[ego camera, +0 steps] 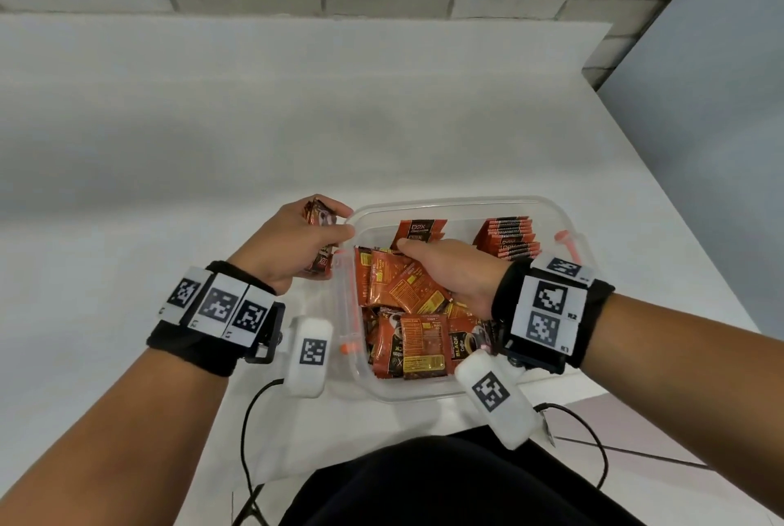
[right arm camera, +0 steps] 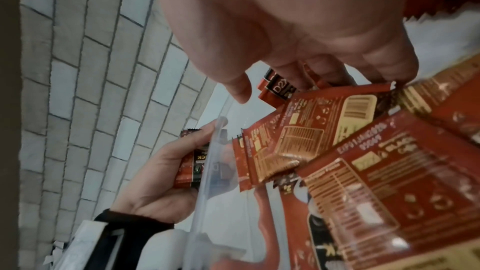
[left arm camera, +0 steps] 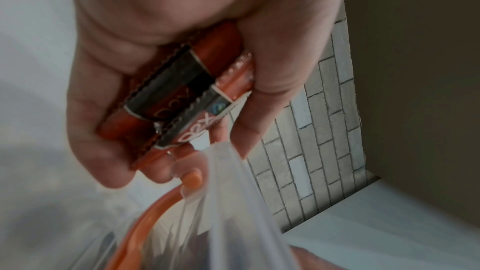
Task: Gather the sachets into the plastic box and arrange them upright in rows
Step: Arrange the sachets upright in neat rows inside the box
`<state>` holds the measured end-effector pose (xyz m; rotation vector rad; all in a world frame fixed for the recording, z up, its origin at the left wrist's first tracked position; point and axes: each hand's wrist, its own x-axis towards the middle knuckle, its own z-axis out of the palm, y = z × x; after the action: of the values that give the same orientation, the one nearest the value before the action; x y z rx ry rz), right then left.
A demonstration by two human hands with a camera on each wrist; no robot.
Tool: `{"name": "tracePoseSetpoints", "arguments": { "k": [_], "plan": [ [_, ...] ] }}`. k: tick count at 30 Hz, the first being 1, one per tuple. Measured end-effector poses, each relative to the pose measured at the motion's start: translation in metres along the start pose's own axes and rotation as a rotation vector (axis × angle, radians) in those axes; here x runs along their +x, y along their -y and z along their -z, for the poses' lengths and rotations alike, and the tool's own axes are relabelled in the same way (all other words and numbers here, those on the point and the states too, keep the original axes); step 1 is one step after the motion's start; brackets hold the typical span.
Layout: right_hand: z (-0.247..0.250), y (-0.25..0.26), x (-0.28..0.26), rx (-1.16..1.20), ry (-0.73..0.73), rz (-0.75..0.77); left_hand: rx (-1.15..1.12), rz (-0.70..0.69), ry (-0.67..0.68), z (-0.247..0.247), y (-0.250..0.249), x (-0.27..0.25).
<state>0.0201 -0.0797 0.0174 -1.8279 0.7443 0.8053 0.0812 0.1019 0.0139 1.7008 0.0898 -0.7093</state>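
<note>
The left hand (ego camera: pixel 292 243) is just outside the left wall of the clear plastic box (ego camera: pixel 466 203), its fingers and thumb curled tight round a small bundle of sachets (left arm camera: pixel 187 98); the left wrist view shows several orange and black packets stacked face to face in that grip, their crimped ends sticking out past the fingers. The right hand (ego camera: pixel 449 271) is inside the box, palm down, resting on the loose pile of sachets (ego camera: pixel 407 300) that lies flat and jumbled across the near half. Its fingers (right arm camera: pixel 335 69) bend down towards a packet standing at the back (ego camera: pixel 420 230), but whether they pinch it or only touch it cannot be made out. In the far right corner a row of sachets (ego camera: pixel 509 239) stands on edge, leaning together. The box sits on a white table (ego camera: pixel 169 165) close to the person's body, and an orange latch (ego camera: pixel 350 305) lies along its left rim.
</note>
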Motion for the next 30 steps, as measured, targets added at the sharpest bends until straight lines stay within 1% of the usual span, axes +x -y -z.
{"name": "tracePoseSetpoints", "arguments": {
  "k": [3,7,12,18,22,26,30],
  "plan": [
    [0.01,0.001,-0.01,-0.101,-0.022,0.06,0.003,0.0,-0.001,0.001,0.001,0.0],
    [0.017,-0.001,-0.019,-0.364,-0.061,0.132,-0.009,0.0,0.001,0.0,0.001,-0.001],
    [0.014,0.001,-0.022,-0.465,-0.025,0.16,-0.02,-0.002,-0.003,-0.001,0.001,-0.002],
    [0.008,0.009,-0.017,-0.542,-0.032,0.181,-0.027,-0.001,0.004,-0.001,0.001,-0.003],
    [0.003,0.014,-0.014,-0.642,0.021,0.161,-0.034,0.001,0.004,-0.001,0.001,-0.003],
    [0.003,0.016,-0.014,-0.759,0.015,0.203,-0.045,-0.001,0.004,-0.001,0.002,-0.003],
    [0.004,0.018,-0.015,-0.8,0.027,0.213,-0.059,0.0,0.005,-0.001,0.004,-0.003]
  ]
}}
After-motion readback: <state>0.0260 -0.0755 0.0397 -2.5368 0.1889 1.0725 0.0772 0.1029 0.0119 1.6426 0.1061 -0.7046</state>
